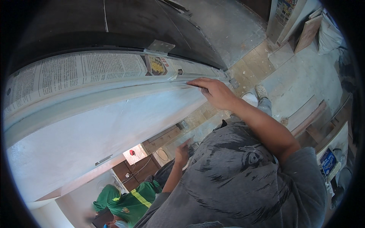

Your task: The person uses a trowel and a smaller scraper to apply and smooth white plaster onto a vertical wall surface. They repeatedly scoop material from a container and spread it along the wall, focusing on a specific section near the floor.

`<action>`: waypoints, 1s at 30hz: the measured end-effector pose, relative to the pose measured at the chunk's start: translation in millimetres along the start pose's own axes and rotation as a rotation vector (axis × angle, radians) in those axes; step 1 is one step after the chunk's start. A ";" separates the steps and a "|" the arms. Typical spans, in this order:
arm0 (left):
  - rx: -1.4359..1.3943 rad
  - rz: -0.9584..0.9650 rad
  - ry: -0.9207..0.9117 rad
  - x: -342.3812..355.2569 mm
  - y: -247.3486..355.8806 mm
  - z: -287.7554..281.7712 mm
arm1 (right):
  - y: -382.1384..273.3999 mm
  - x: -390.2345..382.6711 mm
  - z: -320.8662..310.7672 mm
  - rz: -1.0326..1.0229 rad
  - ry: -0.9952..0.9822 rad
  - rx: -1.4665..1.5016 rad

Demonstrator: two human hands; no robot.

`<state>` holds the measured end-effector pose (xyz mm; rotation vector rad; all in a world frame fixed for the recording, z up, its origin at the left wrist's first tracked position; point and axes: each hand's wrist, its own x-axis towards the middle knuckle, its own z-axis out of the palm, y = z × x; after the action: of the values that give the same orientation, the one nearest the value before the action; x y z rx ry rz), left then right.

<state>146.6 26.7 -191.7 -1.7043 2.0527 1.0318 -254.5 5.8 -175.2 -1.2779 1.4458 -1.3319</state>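
A long white door panel (95,129) stands on edge in front of me. Newspaper sheets (76,72) are stuck along its upper edge, and a metal hinge (160,46) sits there too. My right hand (213,92) lies flat on that upper edge near the panel's right end, fingers stretched to the left and holding nothing. My left hand (183,151) hangs lower down by the panel's bottom edge, fingers loose, with nothing seen in it. My grey printed shirt (235,178) fills the lower middle.
A dark door or wall (114,22) rises behind the panel. A person in green clothing (129,201) crouches below the panel. Wooden boards (308,32) and planks (304,114) lie on the tiled floor (254,60) at right, next to white shoes (261,91).
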 end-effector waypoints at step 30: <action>-0.078 0.000 -0.004 -3.0 -21.5 1.8 | 12.9 -21.2 19.4 0.008 -0.033 -0.023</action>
<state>167.1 29.1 -198.5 -1.7372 2.0355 1.1283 -233.8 21.9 -192.6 -1.3013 1.4460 -1.2868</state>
